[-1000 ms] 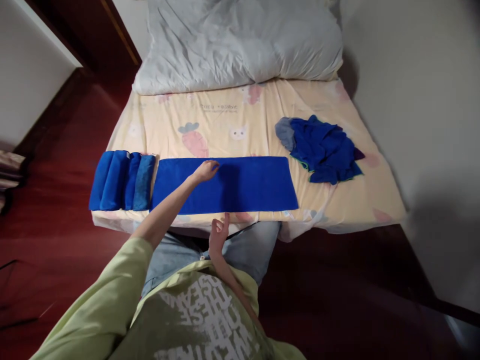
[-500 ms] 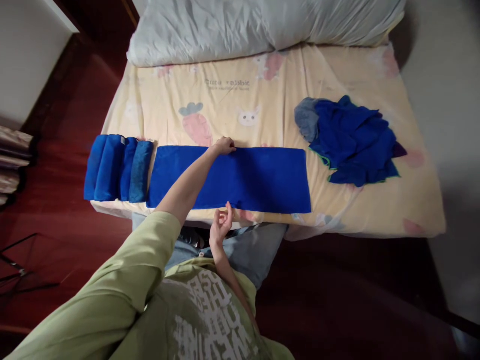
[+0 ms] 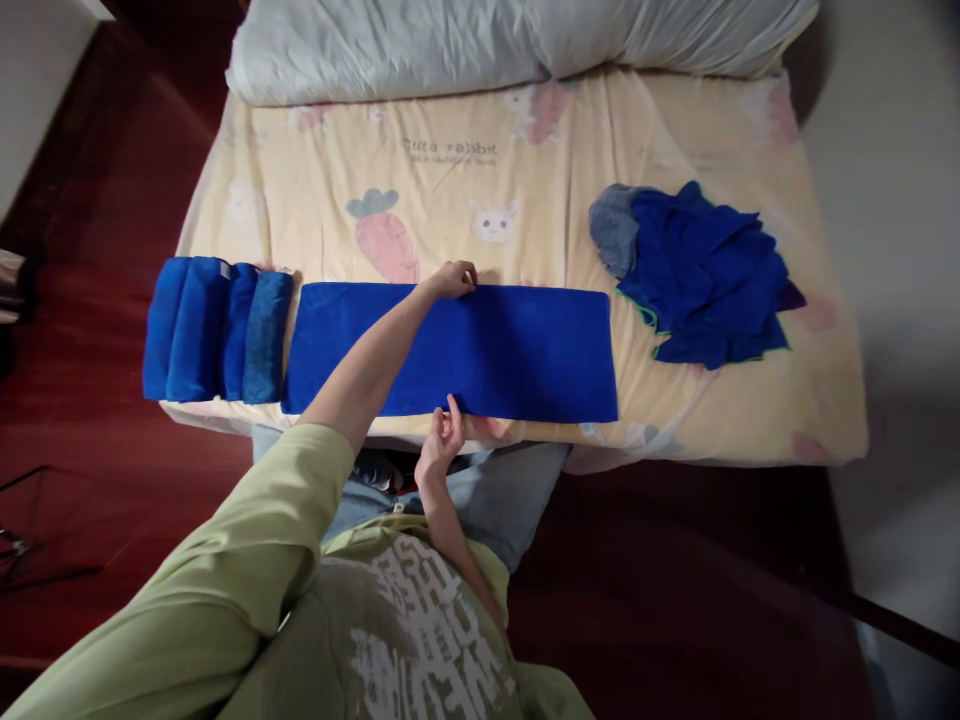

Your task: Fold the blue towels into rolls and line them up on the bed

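Note:
A long blue towel [image 3: 517, 350], folded into a strip, lies flat across the near part of the bed. My left hand [image 3: 452, 278] reaches over it, fingers curled on the middle of the strip's far edge. My right hand [image 3: 441, 440] stays close to my body at the near edge, its curled fingers pinching the hem there. To the left of the strip, several rolled blue towels [image 3: 214, 342] lie side by side. A loose heap of blue cloths [image 3: 697, 275] sits on the right of the bed.
The bed has a yellow sheet [image 3: 525, 190] printed with carrots and rabbits, and a grey pillow [image 3: 487, 40] at its head. Dark red floor [image 3: 97, 230] runs along the left, and a pale wall [image 3: 892, 200] stands on the right.
My left hand slid from the strip's surface to its far edge and closed there. My right hand rose from below the bed edge to the near hem. The view tilted down.

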### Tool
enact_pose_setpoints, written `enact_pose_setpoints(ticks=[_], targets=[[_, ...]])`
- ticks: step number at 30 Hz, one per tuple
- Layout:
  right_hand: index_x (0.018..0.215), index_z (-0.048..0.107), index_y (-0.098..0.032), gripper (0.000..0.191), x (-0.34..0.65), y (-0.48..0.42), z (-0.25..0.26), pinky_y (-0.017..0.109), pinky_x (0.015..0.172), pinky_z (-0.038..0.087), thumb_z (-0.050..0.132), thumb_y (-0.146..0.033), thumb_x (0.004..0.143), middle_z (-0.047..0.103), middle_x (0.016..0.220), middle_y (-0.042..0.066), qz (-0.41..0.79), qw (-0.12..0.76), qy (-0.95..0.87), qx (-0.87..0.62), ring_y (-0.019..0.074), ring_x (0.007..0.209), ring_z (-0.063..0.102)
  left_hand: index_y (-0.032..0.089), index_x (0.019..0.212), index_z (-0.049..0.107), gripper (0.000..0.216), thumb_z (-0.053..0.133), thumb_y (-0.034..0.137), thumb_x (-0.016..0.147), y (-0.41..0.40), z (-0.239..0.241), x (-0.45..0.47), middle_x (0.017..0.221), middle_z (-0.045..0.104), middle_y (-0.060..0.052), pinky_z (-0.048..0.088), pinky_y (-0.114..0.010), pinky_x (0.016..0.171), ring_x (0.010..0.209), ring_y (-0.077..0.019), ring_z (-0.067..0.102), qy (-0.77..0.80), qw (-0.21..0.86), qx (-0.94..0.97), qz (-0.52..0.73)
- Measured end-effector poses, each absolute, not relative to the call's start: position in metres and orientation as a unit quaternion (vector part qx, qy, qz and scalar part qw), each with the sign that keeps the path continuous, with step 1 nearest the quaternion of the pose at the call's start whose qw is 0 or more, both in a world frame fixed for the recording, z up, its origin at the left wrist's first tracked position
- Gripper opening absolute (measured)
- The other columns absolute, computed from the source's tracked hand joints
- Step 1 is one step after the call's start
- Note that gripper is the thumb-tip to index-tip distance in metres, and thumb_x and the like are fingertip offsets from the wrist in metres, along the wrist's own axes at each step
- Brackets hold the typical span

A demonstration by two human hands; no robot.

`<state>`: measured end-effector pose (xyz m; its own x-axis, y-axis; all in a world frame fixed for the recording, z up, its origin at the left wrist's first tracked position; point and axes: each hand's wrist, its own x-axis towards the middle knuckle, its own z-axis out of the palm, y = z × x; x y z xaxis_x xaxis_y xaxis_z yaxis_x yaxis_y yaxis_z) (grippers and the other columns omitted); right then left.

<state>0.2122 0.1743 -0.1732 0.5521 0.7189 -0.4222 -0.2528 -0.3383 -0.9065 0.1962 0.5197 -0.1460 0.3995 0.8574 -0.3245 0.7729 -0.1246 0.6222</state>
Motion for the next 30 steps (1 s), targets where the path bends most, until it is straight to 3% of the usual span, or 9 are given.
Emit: enact_pose_setpoints(ticks=[9, 14, 17, 24, 30], targets=[[0.114, 0.077, -0.007, 0.066, 0.21, 0.169, -0.186, 0.037, 0.084, 0.059, 0.062, -0.067, 0.089, 0.077, 0.094, 0.017, 0.374, 0.564, -0.159, -0.719, 0.0226, 0.085, 0.07, 0.014, 0.106, 0.076, 0.029, 0.066, 0.017, 0.079, 0.525, -0.145, 0.192, 0.095, 0.075, -0.009, 0.053, -0.031, 0.094, 0.09, -0.0189, 0.067, 0.536, 0.356, 0.76, 0.096], [0.124, 0.075, -0.004, 0.078, 0.215, 0.169, -0.191, 0.039, 0.089, 0.061, 0.066, -0.072, 0.086, 0.079, 0.104, 0.021, 0.39, 0.563, -0.158, -0.712, 0.0269, 0.093, 0.076, 0.019, 0.096, 0.076, 0.026, 0.064, 0.016, 0.073, 0.534, -0.151, 0.185, 0.088, 0.075, -0.004, 0.052, -0.026, 0.085, 0.082, -0.0151, 0.067, 0.492, 0.366, 0.788, 0.053], [0.128, 0.074, -0.003, 0.081, 0.215, 0.169, -0.191, 0.038, 0.086, 0.061, 0.069, -0.071, 0.083, 0.08, 0.099, 0.019, 0.401, 0.561, -0.154, -0.708, 0.0259, 0.09, 0.075, 0.019, 0.095, 0.077, 0.027, 0.064, 0.016, 0.071, 0.535, -0.151, 0.182, 0.09, 0.076, -0.004, 0.052, -0.026, 0.083, 0.083, -0.0157, 0.068, 0.482, 0.375, 0.791, 0.027], [0.118, 0.079, -0.006, 0.075, 0.217, 0.168, -0.188, 0.035, 0.079, 0.057, 0.061, -0.072, 0.088, 0.078, 0.092, 0.017, 0.369, 0.521, -0.178, -0.749, 0.0241, 0.084, 0.07, 0.018, 0.095, 0.081, 0.028, 0.064, 0.018, 0.073, 0.536, -0.146, 0.179, 0.092, 0.078, -0.006, 0.053, -0.027, 0.087, 0.089, -0.0176, 0.068, 0.465, 0.391, 0.789, 0.092], [0.115, 0.079, -0.008, 0.062, 0.221, 0.165, -0.183, 0.034, 0.079, 0.056, 0.067, -0.062, 0.088, 0.076, 0.086, 0.012, 0.347, 0.513, -0.184, -0.763, 0.0208, 0.077, 0.066, 0.019, 0.092, 0.083, 0.023, 0.07, 0.019, 0.073, 0.536, -0.129, 0.174, 0.09, 0.079, -0.005, 0.053, -0.03, 0.094, 0.091, -0.0197, 0.069, 0.478, 0.388, 0.774, 0.147]])
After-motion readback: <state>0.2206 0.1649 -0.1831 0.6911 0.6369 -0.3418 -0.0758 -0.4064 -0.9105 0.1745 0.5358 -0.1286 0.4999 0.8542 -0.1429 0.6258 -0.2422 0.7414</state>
